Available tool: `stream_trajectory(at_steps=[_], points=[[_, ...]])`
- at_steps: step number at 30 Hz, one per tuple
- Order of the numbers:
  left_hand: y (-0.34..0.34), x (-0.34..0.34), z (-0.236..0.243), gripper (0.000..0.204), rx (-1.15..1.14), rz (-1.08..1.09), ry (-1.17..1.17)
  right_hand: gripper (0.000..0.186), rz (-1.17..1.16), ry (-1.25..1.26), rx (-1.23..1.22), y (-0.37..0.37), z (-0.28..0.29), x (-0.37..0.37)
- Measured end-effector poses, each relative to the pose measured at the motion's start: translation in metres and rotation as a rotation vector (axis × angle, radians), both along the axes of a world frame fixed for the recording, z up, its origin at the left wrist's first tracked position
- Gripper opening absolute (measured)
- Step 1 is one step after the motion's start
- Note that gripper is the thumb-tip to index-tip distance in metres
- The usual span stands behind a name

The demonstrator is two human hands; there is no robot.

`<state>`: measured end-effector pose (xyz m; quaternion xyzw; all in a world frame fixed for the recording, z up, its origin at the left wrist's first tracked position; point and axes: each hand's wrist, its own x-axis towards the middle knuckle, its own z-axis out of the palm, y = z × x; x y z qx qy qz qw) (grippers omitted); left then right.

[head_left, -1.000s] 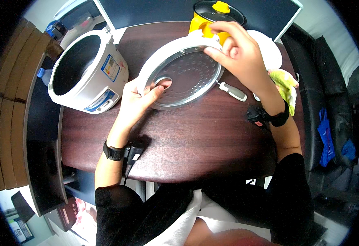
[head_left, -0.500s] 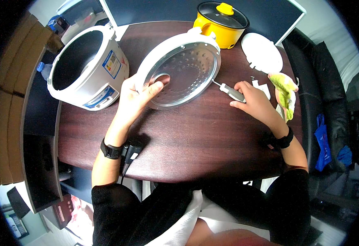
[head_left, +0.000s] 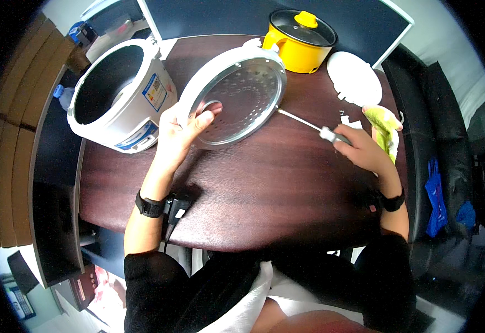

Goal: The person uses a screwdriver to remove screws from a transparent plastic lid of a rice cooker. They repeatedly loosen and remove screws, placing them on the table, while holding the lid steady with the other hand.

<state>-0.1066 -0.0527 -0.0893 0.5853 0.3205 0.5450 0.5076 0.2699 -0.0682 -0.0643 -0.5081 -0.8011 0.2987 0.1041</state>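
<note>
— Bare right hand (head_left: 367, 151) and the grey-and-white-handled steel screwdriver (head_left: 331, 135) shifted toward 4 o'clock since half a second ago, above the dark-brown wood-grain table (head_left: 253, 188). Grips?

— Right: fingers closed round the handle. Tip's at the lid's 4 o'clock rim; can't tell if touching. Bare left hand (head_left: 182, 130): clamping the lid's 8 o'clock edge, thumb at its hole.

— Lid where?

— Round white-rimmed lid with dimpled silvery metal plate (head_left: 242, 91): tilted, toward 12 o'clock from table centre.

— Farther out?

— Crumpled green-and-white cloth (head_left: 386, 129), 3 o'clock. White drum-shaped open cooker body (head_left: 128, 119), 10. Flat white oval panel (head_left: 355, 79), 2. Yellow pot with black-rimmed glass cover (head_left: 299, 53), 1, farthest.
</note>
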Motion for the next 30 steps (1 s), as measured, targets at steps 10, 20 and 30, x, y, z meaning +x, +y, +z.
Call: stream_trajectory(at_steps=[10,20,30], points=[[-0.008,0.007,0.008,0.041,-0.006,0.004,0.057,0.028,-0.065,0.561,-0.279,-0.037,0.028,-0.053],[-0.013,0.009,0.01,0.041,0.015,0.007,0.1,0.029,-0.061,0.563,-0.192,-0.041,0.024,-0.065],[-0.011,0.01,0.01,0.04,0.025,0.01,0.102,0.032,-0.053,0.613,-0.213,-0.045,0.027,-0.065]])
